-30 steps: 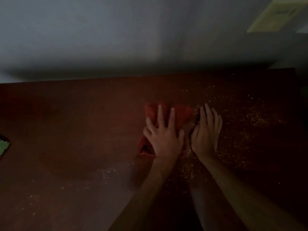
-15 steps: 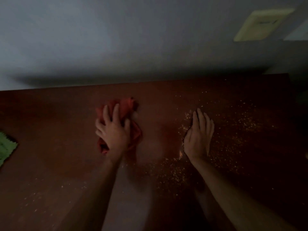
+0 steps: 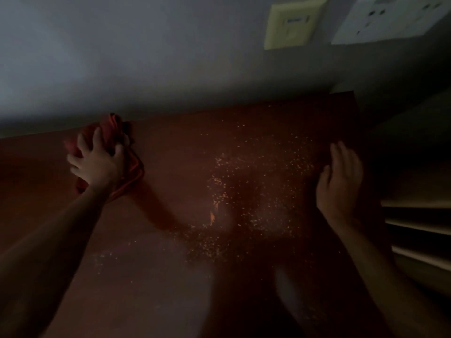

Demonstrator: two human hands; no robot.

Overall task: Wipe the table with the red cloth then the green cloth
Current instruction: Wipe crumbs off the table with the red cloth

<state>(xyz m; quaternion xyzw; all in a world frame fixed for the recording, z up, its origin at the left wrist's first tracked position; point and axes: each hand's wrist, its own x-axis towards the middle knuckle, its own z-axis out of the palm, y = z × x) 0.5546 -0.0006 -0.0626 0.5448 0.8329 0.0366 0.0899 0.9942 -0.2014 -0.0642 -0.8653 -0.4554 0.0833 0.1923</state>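
Observation:
The red cloth (image 3: 112, 132) lies bunched on the dark reddish-brown table (image 3: 170, 276), near its far edge at the left. My left hand (image 3: 97, 164) presses down on the cloth with spread fingers, gripping it. My right hand (image 3: 340, 181) rests flat near the table's right edge, fingers together, holding nothing. Yellowish crumbs (image 3: 244, 191) are scattered over the table between the two hands. The green cloth is out of view. The scene is very dim.
A grey wall (image 3: 146, 57) rises right behind the table. On it sit a yellowish switch plate (image 3: 291, 23) and a white socket plate (image 3: 390, 18). Pale shelf edges (image 3: 419, 225) show past the table's right side.
My left hand has swept the red cloth left and away toward the wall. My right hand has shifted right toward the table's edge. The view has turned right, and the green cloth has left the frame.

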